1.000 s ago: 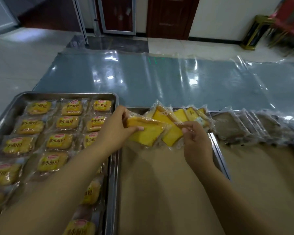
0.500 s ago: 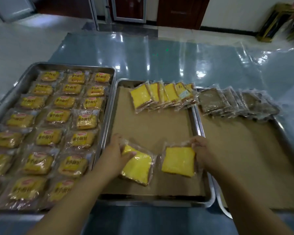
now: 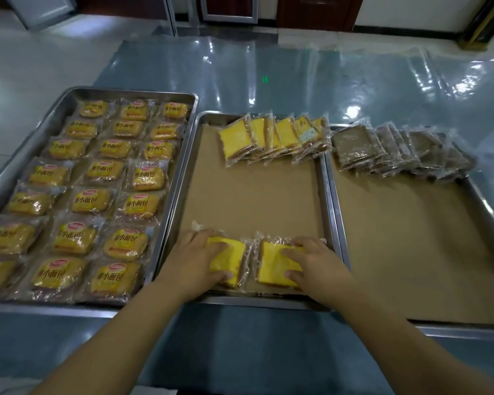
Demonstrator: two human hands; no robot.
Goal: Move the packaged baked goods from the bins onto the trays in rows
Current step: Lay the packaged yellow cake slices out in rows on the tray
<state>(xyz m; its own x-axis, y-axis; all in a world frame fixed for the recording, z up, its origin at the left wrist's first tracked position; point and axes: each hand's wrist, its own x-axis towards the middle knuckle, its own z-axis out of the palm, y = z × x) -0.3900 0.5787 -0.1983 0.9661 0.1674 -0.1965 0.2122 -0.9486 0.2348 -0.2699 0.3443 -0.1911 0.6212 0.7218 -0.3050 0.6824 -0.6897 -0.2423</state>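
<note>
Two clear-wrapped yellow cake slices lie side by side at the near edge of the middle tray [image 3: 327, 201], which is lined with brown paper. My left hand [image 3: 196, 259] grips the left slice [image 3: 230, 259], thumb under and fingers over it. My right hand [image 3: 315, 262] grips the right slice [image 3: 271, 260] the same way. A leaning row of several more yellow slices [image 3: 274, 138] stands at the tray's far end.
The left tray [image 3: 54, 115] is packed with rows of wrapped small yellow breads. The right tray [image 3: 411, 238] holds a leaning row of brown packaged slices [image 3: 397, 149] at its far end. The trays sit on a table under shiny plastic sheeting [image 3: 268, 75].
Both hands took a yellow slice from the far row, carried them toward me and set them down flat at the near edge of the middle tray.
</note>
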